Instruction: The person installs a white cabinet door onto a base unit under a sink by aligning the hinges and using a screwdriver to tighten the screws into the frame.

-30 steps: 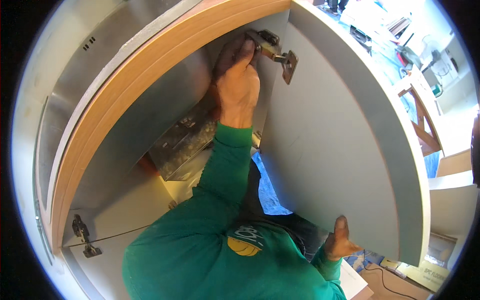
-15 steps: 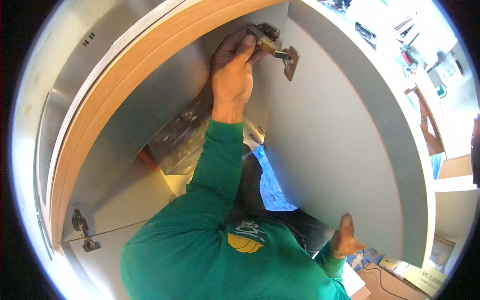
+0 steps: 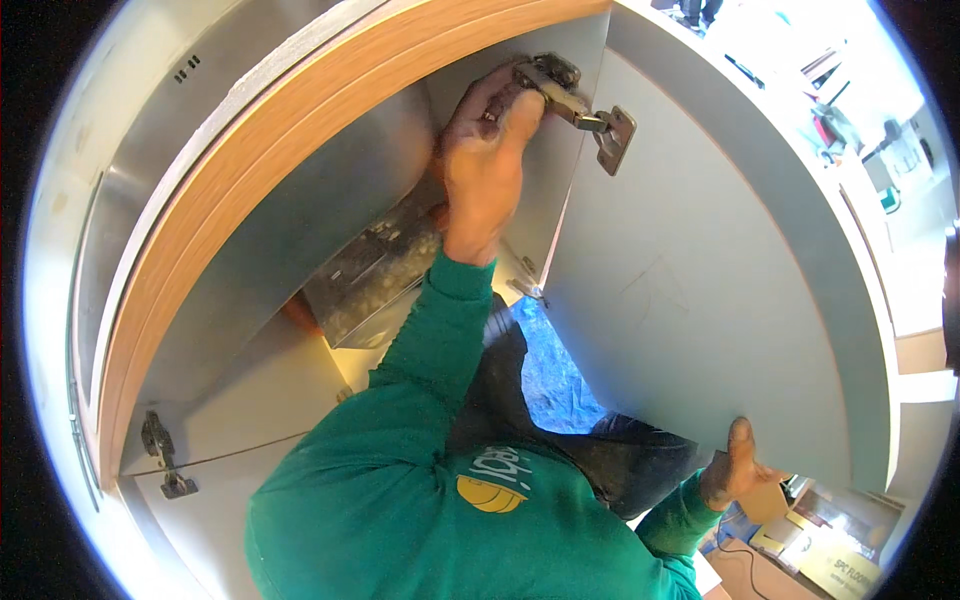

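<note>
My left hand [image 3: 487, 180] reaches up into the cabinet, closed on the metal cabinet hinge [image 3: 563, 98], the thumb pressed along its arm and the other fingers partly hidden. The hinge plate is on the inner face of the grey cabinet door [image 3: 690, 270], near its top. At lower right, my right hand [image 3: 738, 470] grips the door's edge, thumb on the inner face and fingers mostly out of sight behind. A lower hinge [image 3: 528, 291] shows between door and cabinet side.
A wood-trimmed counter edge [image 3: 190, 210] curves over the cabinet opening. At left, another hinge [image 3: 165, 458] joins a second white door [image 3: 205, 520]. A plastic bag of pale lumps [image 3: 365, 285] is inside. Blue sheeting [image 3: 555, 375] lies below; boxes [image 3: 845, 565] stand at lower right.
The door has shifted rightward, with my right hand moving along on its edge. My left hand has moved slightly right, still on the hinge. The gap beside the door looks wider.
</note>
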`<move>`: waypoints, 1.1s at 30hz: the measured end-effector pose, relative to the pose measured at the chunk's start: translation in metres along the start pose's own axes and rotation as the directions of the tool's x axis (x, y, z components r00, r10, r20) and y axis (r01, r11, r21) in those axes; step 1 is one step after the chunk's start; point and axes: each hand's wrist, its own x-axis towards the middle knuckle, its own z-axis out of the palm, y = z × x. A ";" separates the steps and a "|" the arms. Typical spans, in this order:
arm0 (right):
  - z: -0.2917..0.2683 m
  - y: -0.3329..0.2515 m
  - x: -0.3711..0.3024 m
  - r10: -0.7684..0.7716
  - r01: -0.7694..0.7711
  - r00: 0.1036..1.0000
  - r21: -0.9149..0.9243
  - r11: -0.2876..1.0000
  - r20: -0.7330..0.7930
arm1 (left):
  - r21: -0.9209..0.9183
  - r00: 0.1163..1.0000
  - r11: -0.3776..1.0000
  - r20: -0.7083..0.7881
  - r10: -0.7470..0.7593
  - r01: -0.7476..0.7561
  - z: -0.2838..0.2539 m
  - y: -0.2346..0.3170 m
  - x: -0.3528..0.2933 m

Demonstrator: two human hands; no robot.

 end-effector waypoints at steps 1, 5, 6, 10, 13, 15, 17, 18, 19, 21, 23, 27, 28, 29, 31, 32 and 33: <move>-0.003 -0.001 0.007 -0.191 0.198 0.965 -0.023 0.980 0.182 | -0.001 1.000 1.000 0.000 -0.001 0.001 0.000 0.000 -0.001; -0.002 0.005 0.016 -0.326 0.345 0.884 0.005 0.939 0.336 | 0.059 0.997 0.998 0.063 0.033 -0.037 0.009 0.006 -0.003; -0.004 0.007 0.015 -0.327 0.346 0.883 0.004 0.938 0.337 | 0.105 1.000 0.994 0.025 0.018 -0.021 0.012 0.007 -0.003; -0.009 0.007 0.008 -0.305 0.356 0.896 -0.112 0.928 0.322 | 0.036 0.995 0.996 -0.043 0.086 -0.084 0.020 -0.011 -0.009; -0.022 0.017 0.005 -0.276 0.351 0.908 -0.213 0.912 0.315 | 0.030 0.957 0.987 -0.241 0.162 -0.160 0.031 -0.008 -0.014; -0.025 0.018 0.000 -0.273 0.361 0.919 -0.332 0.871 0.283 | -0.012 0.976 0.995 -0.196 -0.095 0.094 0.033 0.004 -0.022; -0.021 0.016 -0.012 -0.374 0.480 0.866 -0.347 0.806 0.331 | -0.011 0.978 0.995 -0.183 -0.097 0.096 0.031 0.009 -0.021; -0.016 0.010 -0.018 -0.411 0.521 0.845 -0.351 0.778 0.342 | -0.018 0.981 0.995 -0.167 -0.096 0.094 0.032 0.011 -0.018; -0.012 0.005 -0.028 -0.400 0.519 0.840 -0.327 0.790 0.366 | -0.021 0.983 0.996 -0.162 -0.087 0.084 0.032 0.010 -0.016; -0.001 -0.008 -0.055 -0.369 0.502 0.833 -0.284 0.817 0.412 | -0.262 0.980 0.959 -0.138 -0.144 0.105 0.027 0.007 -0.016; 0.001 -0.016 -0.070 -0.348 0.489 0.825 -0.252 0.835 0.446 | -0.274 0.980 0.954 -0.118 -0.159 0.121 0.019 0.007 -0.015; -0.001 -0.025 -0.078 -0.273 0.446 0.825 -0.273 0.852 0.494 | -0.375 0.969 0.907 -0.072 -0.235 0.192 0.007 0.009 -0.010; 0.002 -0.026 -0.079 -0.265 0.438 0.829 -0.277 0.855 0.493 | -0.377 0.970 0.907 -0.071 -0.231 0.188 0.006 0.011 -0.009; 0.005 -0.032 -0.079 -0.260 0.415 0.835 -0.242 0.877 0.486 | -0.395 0.970 0.898 -0.058 -0.236 0.195 0.008 0.015 -0.009; 0.002 -0.027 -0.078 -0.317 0.504 0.812 -0.316 0.804 0.489 | -0.417 0.969 0.887 -0.048 -0.241 0.200 0.010 0.016 -0.011; 0.003 -0.027 -0.078 -0.344 0.543 0.799 -0.347 0.764 0.493 | -0.425 0.968 0.882 -0.047 -0.245 0.202 0.010 0.014 -0.009; 0.005 -0.029 -0.078 -0.328 0.464 0.834 -0.242 0.852 0.443 | -0.433 0.967 0.878 -0.047 -0.249 0.205 0.008 0.013 -0.007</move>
